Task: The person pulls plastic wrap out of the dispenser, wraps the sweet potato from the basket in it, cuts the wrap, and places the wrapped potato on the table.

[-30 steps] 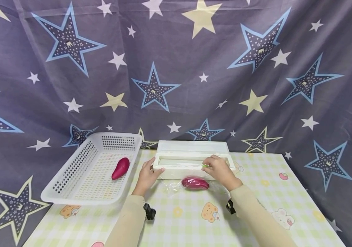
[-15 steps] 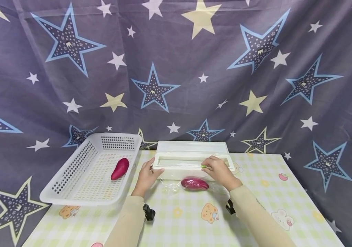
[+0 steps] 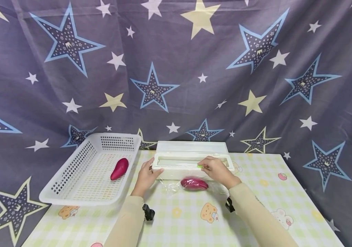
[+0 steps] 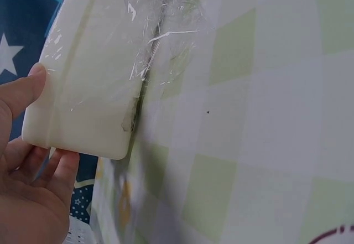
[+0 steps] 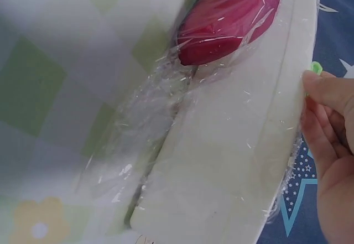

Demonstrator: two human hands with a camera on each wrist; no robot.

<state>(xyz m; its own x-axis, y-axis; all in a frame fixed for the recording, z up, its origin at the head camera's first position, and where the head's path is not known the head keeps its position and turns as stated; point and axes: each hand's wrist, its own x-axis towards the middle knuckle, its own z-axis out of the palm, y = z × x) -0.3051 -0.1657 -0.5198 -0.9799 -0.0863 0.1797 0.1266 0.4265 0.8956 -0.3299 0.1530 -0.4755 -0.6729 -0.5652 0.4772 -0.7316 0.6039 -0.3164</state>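
A long white cling film dispenser with its lid raised lies across the table. My left hand grips its left end; in the left wrist view the thumb lies along one edge and the fingers curl at the end. On the dispenser's front edge my right hand pinches a small green slide cutter, mostly hidden by the fingers. Clear cling film hangs over the dispenser's front down to the table. A dark red, tapered vegetable, perhaps a sweet potato, lies under this film close before the dispenser.
To the left stands a white perforated basket with a similar dark red vegetable in it. A checked cloth covers the table. Behind the table hangs a star-patterned curtain.
My right hand has slid a little to the left along the dispenser's edge with the green slide cutter. The left hand keeps its grip in place.
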